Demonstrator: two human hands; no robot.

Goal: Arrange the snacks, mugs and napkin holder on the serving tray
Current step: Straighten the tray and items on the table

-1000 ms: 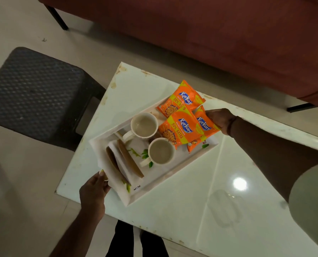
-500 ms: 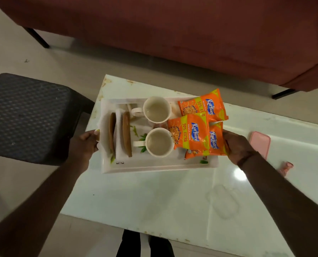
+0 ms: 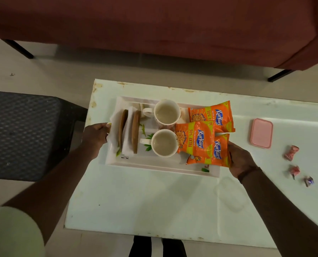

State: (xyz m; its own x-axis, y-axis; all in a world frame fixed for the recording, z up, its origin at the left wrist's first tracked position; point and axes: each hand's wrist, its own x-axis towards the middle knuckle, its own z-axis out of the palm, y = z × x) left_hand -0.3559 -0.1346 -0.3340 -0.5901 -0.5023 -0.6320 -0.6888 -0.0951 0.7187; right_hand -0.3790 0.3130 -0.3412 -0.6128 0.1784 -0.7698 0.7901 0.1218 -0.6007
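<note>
- Both hands hold the serving tray (image 3: 154, 163) by its short ends: the left hand (image 3: 96, 135) has its grip curled closed over the left rim beside the napkin holder (image 3: 129, 131), and the right hand (image 3: 240, 160) has its grip closed on the right end, with the fingers hidden under the snack packets (image 3: 197, 139).
- Tray and load sit over the far left part of the white tabletop (image 3: 145, 201); whether the tray rests on it or hangs just above it cannot be told.
- Everything the task names appears to be aboard already: the napkin holder upright at the left end, two mugs (image 3: 165, 142) one behind the other in the middle, three orange packets overlapping at the right end.
- Judged from that, arranging is nearly finished and the step in hand is squaring or settling the loaded tray.
- To do it well, keep both ends level; both mugs look filled with a pale drink and a tilt would spill it toward the napkins or packets.
- Move slowly and evenly with both hands together, since the packets lie loose and the nearest one overhangs the right rim under the right hand.
- Lower the tray flat rather than one end first, then let go of the left end last so the upright holder stays steady.
- A pink lidded box (image 3: 261, 133) and small crumpled wrappers (image 3: 291, 152) lie well to the right, clear of the tray.
</note>
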